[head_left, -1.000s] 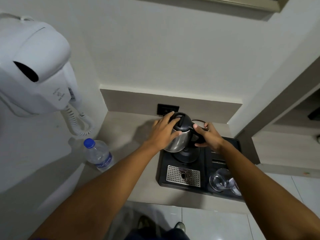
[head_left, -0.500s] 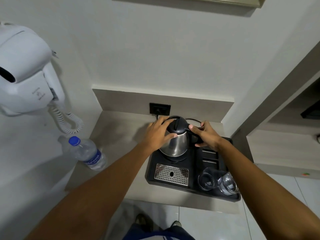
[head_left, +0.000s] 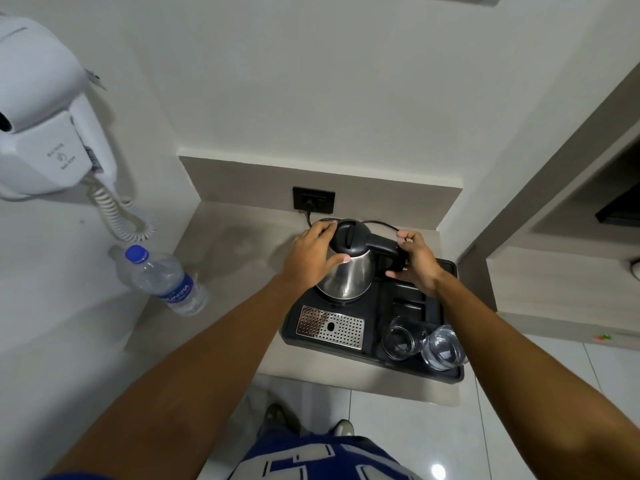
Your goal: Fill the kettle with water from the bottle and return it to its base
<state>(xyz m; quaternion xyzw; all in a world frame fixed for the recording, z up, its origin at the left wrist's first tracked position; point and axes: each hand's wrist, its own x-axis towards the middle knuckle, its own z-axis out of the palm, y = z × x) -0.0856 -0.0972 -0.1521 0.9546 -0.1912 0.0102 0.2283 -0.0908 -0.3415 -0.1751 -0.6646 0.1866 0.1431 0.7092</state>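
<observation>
A steel kettle (head_left: pixel 348 277) with a black lid and handle sits on its base in the black tray (head_left: pixel 446 374), lid closed. My left hand (head_left: pixel 310 256) cups the kettle's left side and lid edge. My right hand (head_left: pixel 417 261) wraps the black handle on the right. A clear water bottle (head_left: pixel 162 280) with a blue cap stands on the counter at the left, apart from both hands.
Two upturned glasses (head_left: pixel 424 339) stand in the tray's front right, a metal drip grate (head_left: pixel 330 328) at its front left. A power cord runs to a black wall socket (head_left: pixel 313 199). A white wall hair dryer (head_left: pixel 45 129) with coiled cord hangs at the left.
The kettle was tilted and raised above its base a second ago; it has come down and now sits upright on the base. Both hands stayed on it.
</observation>
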